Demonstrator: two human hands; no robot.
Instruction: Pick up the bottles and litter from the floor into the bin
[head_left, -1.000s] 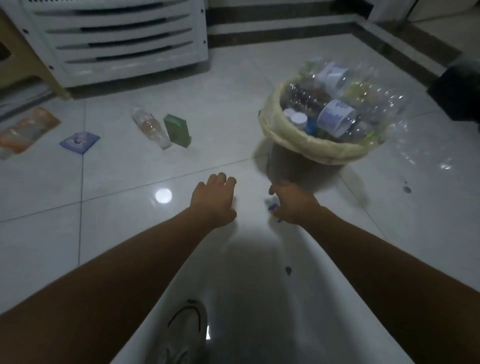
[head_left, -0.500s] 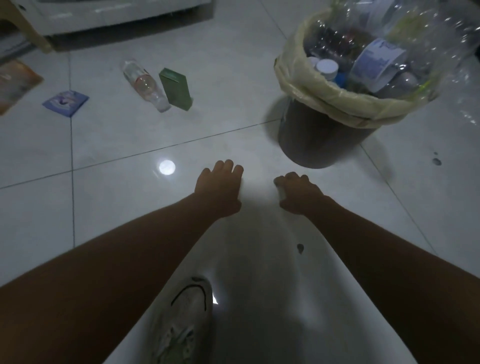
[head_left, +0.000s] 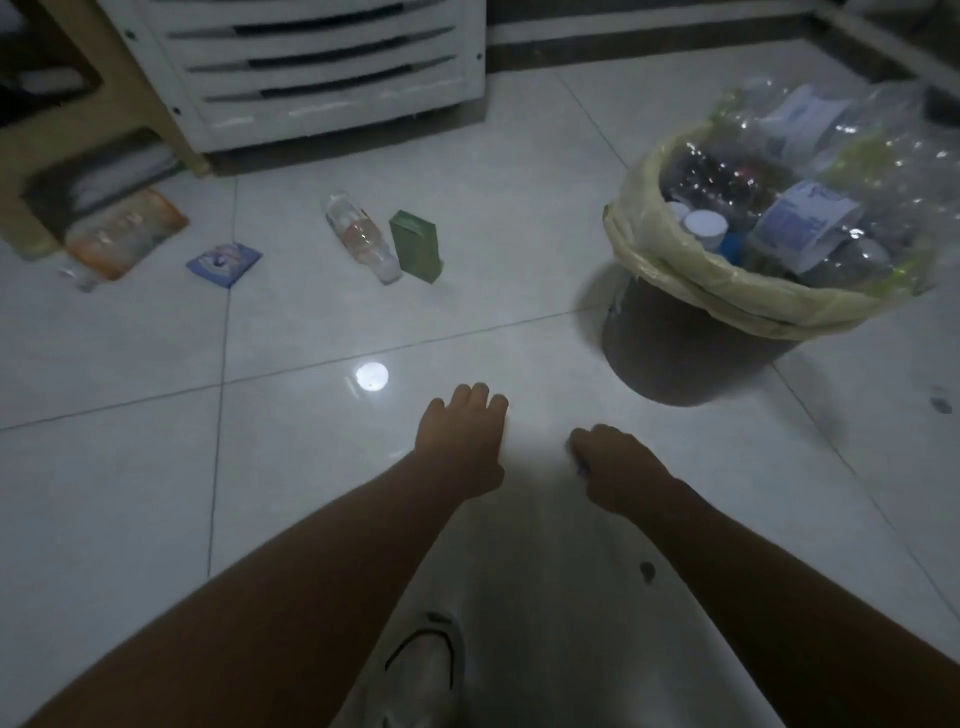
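The right hand (head_left: 618, 467), low at centre frame, is curled tight on what looks like a small blue scrap (head_left: 582, 469). The left hand (head_left: 462, 441) hangs loose and empty. The bin (head_left: 675, 343) at the right is heaped full, so the scrap is best tucked between bottles, not dropped on top. Left on the floor, upper left: one bottle (head_left: 363, 244), one green box (head_left: 415, 252), one blue packet (head_left: 224, 263), one orange packet (head_left: 124, 234).

The floor (head_left: 493, 171) bears 1 bottle (head_left: 362, 244) beside 1 green box (head_left: 415, 245), 1 blue packet (head_left: 224, 264), 1 orange packet (head_left: 124, 240) and the bin (head_left: 670, 348).
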